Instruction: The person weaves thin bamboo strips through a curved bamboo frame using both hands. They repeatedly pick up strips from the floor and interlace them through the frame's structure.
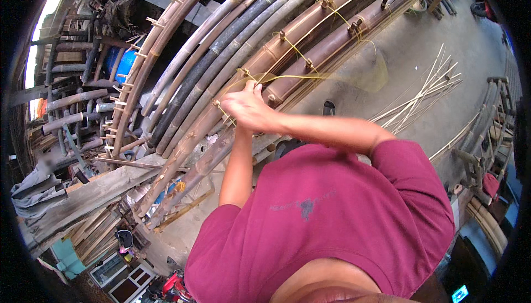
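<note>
String (pixel 301 76), yellow and thin, ran over brown bamboo (pixel 266 58) by the right hand (pixel 250 107), its fingers curled, hold impossible to tell, the left hand (pixel 243 128) mostly hidden behind it.

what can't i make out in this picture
All in the head view:
- Left hand: nearly all hidden beyond its wrist by the right hand.
- Yellow strip: its end at the hands, hidden by the fingers.
- Brown bamboo poles: far ends, cut off by the top edge.
- Lit screen: contents too small.
</note>
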